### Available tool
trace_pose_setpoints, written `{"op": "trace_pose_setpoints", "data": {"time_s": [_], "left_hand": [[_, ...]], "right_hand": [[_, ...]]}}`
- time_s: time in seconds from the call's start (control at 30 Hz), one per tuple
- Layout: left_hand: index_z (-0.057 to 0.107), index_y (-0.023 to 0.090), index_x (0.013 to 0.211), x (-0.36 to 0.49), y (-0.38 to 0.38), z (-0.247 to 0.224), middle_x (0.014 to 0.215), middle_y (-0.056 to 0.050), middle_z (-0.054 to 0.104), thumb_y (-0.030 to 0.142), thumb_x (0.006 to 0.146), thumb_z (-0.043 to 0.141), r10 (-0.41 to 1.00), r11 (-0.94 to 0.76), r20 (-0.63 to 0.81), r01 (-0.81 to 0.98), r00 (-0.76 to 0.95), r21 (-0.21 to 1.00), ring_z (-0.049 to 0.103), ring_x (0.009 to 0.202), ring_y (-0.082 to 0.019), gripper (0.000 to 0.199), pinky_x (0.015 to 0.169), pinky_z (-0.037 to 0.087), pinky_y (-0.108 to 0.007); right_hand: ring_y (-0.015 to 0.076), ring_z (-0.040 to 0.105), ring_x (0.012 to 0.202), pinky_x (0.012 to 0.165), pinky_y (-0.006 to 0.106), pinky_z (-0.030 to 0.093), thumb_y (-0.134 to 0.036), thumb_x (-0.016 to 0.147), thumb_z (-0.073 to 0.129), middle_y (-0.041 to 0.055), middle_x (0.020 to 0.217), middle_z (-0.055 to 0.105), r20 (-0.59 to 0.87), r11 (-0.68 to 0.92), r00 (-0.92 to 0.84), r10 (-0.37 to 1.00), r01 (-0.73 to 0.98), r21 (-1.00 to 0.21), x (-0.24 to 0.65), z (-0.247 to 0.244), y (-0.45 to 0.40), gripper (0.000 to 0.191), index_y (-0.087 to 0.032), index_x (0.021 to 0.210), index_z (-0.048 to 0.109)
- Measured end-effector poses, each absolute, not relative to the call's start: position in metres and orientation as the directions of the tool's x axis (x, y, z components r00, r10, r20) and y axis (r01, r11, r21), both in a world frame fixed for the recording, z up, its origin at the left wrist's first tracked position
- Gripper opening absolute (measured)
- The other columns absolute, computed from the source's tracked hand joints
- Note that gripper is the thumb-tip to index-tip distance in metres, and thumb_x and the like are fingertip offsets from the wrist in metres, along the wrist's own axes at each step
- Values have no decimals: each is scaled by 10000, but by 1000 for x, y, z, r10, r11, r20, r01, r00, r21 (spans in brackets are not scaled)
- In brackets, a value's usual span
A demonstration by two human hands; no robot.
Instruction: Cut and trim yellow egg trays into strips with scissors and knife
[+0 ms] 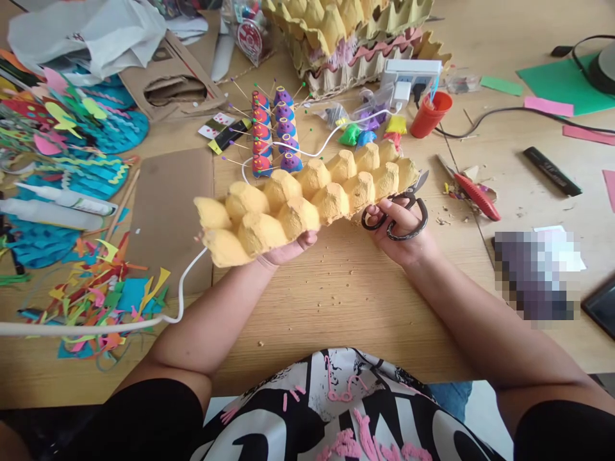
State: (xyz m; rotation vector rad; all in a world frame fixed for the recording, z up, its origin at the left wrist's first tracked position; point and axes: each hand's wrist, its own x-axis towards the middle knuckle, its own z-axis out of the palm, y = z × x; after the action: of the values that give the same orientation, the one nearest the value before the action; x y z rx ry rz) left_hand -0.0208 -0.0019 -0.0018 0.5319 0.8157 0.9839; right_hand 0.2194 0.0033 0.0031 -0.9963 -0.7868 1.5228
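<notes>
A yellow egg carton strip [298, 216], two rows of cups turned bottom up, is held tilted above the table. My left hand [292, 248] grips it from beneath on the near side, most fingers hidden under the cardboard. Black-handled scissors [423, 221] are in my right hand [408, 240], with fingers through the loops. My right fingertips touch the carton's right end, and the blades show partly just beyond it. Past the strip stand two painted carton rows, one red [262, 131] and one purple [287, 128], with pins stuck in them.
Stacked egg trays [346, 45] stand at the back near a white power strip [413, 69] and red cup [431, 115]. A red-handled cutter [478, 197] lies right. Paper scraps [103, 294] and glue bottles [57, 211] are left. A white cable [180, 288] crosses the left side.
</notes>
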Motion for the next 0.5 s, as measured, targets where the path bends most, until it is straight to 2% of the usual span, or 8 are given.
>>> {"op": "trace_pose_setpoints", "data": {"time_s": [0.1,0.17,0.23,0.37,0.5], "left_hand": [[719,336,1173,-19,-2,-5,1137,-17,765,433,797,784,876,457,-254,-538,410,708,682,904,-195,394,764,539,-341],[731,315,1145,-18,-4,-4,1126,-17,758,276,646,895,863,440,-179,-527,473,727,703,1020,-214,526,852,552,-337],[732,309,1155,-18,-7,-2,1162,-31,739,228,610,909,838,438,-136,-503,528,745,687,1122,-236,579,903,555,-341],[749,286,1054,-18,-8,-3,1264,-64,703,301,602,938,822,399,-85,-462,563,792,628,1264,-293,490,968,543,-375],[741,255,987,-14,-5,-9,1247,-77,715,567,625,920,856,353,-56,-503,513,789,641,1253,-295,511,966,537,-369]], "right_hand": [[145,649,823,674,269,501,-368,673,840,-32,757,555,-184,-190,-61,981,-478,-858,216,3,-1,399,-246,758,470],[152,659,841,682,274,506,-368,689,828,-26,757,569,-164,-168,-50,985,-459,-872,215,2,-2,368,-245,751,487],[166,668,861,687,285,513,-390,703,814,-19,753,578,-141,-139,-26,990,-418,-898,214,3,-3,363,-246,730,482],[166,668,836,673,284,521,-425,666,852,-14,770,598,-125,-102,31,992,-411,-906,212,4,-2,363,-248,753,547],[136,651,778,659,263,514,-399,654,882,-19,792,632,-84,-58,48,995,-407,-912,210,4,-3,342,-245,809,618]]}}
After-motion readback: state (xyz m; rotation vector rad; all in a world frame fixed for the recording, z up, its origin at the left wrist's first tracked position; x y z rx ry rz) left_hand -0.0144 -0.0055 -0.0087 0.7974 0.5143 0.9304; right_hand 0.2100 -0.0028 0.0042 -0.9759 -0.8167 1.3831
